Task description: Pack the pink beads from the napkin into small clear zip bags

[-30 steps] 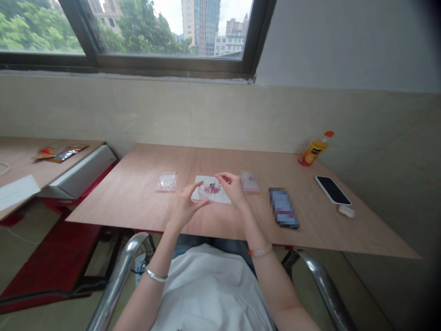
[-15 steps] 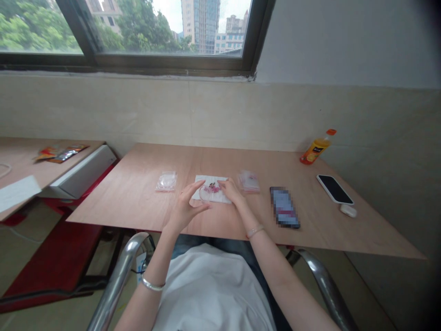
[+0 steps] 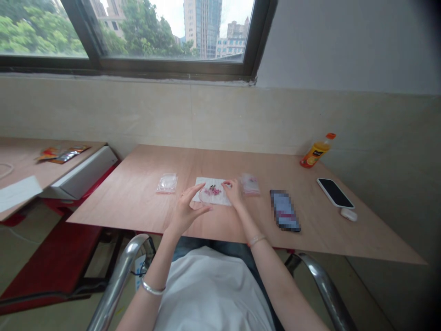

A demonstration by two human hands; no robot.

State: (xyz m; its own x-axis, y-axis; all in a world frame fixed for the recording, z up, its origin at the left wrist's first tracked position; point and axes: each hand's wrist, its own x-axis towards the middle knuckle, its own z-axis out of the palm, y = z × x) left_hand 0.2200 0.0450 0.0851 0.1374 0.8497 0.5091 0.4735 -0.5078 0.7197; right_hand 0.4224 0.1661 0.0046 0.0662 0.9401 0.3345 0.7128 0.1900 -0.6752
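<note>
Work looks partway, judging by how things lie: pink/dark beads point(image 3: 214, 190) are out in a small cluster on the white sheet point(image 3: 223, 201), mid-bench point(image 3: 138, 207), btwn the hands, so that bit's done; handling them looks unfinished. A thin pinkish loop, prob. cord, shows faintly at the sheet's L side; can't tell if any beads are on it. L hand point(image 3: 186, 209) is beside it, grip w/ thumb & fingers spread apart; too faint to say if the loop touches them. R hand point(image 3: 235, 192) is at the sheet's R edge, fingertips bunched; can't tell if they meet or pinch anything. Clear packet point(image 3: 167, 183) lies to the L, pinkish packet point(image 3: 250, 185) just beyond R hand; contents unclear. Phone point(image 3: 285, 210) sits further R.
</note>
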